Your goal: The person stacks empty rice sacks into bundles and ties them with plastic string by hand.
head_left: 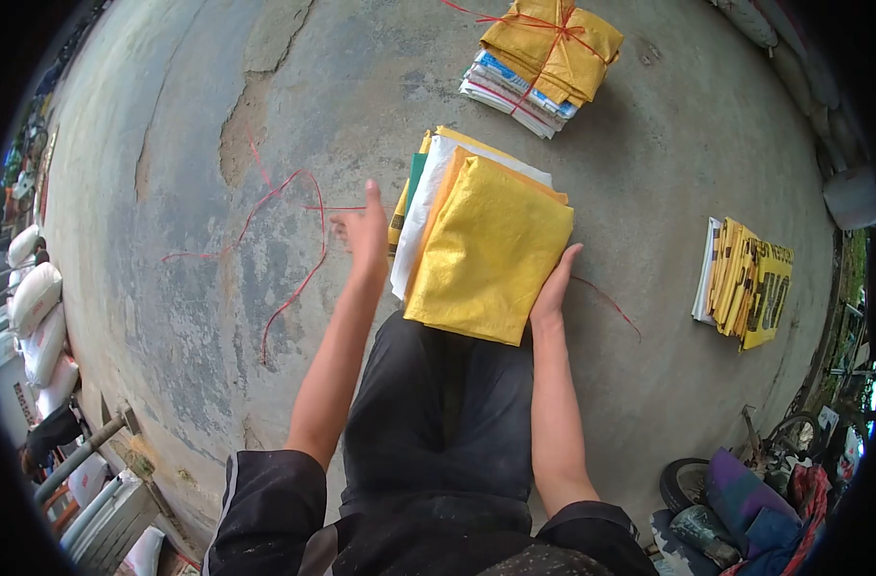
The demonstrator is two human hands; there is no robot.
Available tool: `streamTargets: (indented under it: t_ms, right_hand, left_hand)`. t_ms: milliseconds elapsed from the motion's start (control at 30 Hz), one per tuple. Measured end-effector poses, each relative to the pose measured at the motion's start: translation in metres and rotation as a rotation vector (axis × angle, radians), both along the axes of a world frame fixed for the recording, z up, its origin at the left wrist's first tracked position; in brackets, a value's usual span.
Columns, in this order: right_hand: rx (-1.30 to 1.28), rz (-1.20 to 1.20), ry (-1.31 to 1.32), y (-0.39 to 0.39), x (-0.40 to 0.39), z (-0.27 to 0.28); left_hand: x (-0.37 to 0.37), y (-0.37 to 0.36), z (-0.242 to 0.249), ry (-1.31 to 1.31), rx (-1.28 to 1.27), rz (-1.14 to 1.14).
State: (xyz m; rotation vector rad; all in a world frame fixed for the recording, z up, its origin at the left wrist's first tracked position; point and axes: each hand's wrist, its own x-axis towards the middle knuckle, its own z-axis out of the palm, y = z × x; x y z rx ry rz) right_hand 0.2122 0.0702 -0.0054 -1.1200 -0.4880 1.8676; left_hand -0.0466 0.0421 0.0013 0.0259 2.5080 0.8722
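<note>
A stack of folded woven plastic sacks (491, 254) sits at my knees, a yellow one on top with orange, white and green layers below. To its left my left hand (362, 228) is open, fingers spread and slightly blurred, apart from the stack. My right hand (554, 288) lies flat along the right edge of the stack, thumb pointing away; its other fingers are partly hidden. Thin red twine (320, 230) lies loose on the floor left of the stack, and a twine end (611, 300) shows on the right.
A bundle of folded sacks (551, 48) tied with red twine lies ahead. Another folded sack pile (745, 283) is at right. White filled sacks (43, 298) line the left edge. A wheel (686, 483) and cloths (750, 499) are at lower right. The concrete floor (189, 317) is cracked.
</note>
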Motion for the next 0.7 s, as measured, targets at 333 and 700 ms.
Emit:
streamTargets:
  t_ms: [333,700]
  right_hand:
    - [0.035,0.08,0.008,0.039,-0.027,-0.012]
    - [0.111,0.076,-0.033,0.052,-0.048,-0.008]
  left_hand:
    - [-0.016,0.048,-0.092,-0.479,0.29,-0.712]
    - [-0.038,0.033,0.012,-0.549,0.547,-0.48]
